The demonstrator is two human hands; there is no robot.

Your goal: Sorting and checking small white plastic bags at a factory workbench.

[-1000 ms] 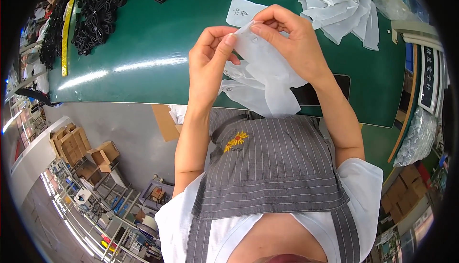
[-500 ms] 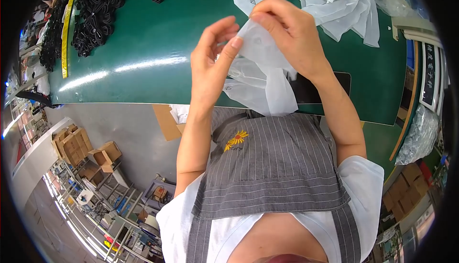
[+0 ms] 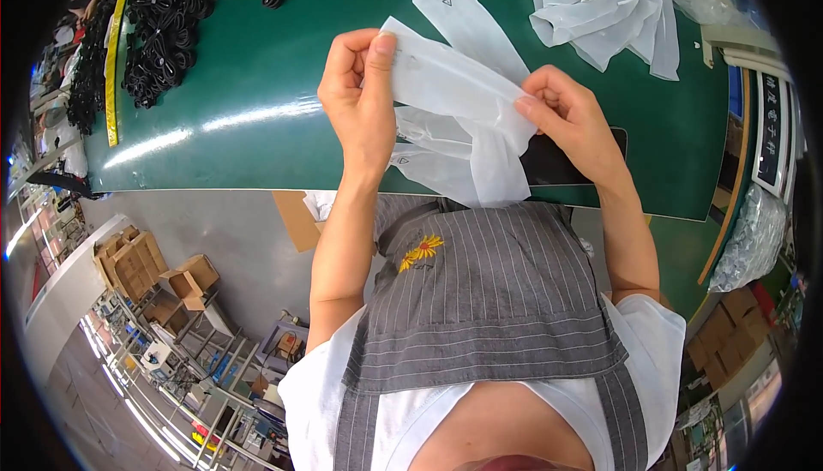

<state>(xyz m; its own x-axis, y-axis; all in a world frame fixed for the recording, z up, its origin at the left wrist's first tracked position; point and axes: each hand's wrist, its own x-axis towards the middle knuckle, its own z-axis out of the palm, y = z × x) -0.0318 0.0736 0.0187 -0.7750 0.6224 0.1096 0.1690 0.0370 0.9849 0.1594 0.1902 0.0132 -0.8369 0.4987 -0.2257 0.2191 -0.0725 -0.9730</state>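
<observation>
Item — translucent bag point(image 3: 454, 85), held above the green table point(image 3: 249, 85), stretched between both hands. Left hand point(image 3: 360, 94): thumb and fingers pinched shut on one end. Right hand point(image 3: 570, 120): pinching the other end, more bags point(image 3: 446, 162) hanging beneath. Step, as judged: separating or opening one bag. Next likely needs a firm pinch on one layer alone. Nearby — bag pile point(image 3: 591, 0), black cables point(image 3: 163, 25).

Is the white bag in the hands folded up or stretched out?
Stretched out: the left hand and right hand hold opposite ends of the white bag.
</observation>
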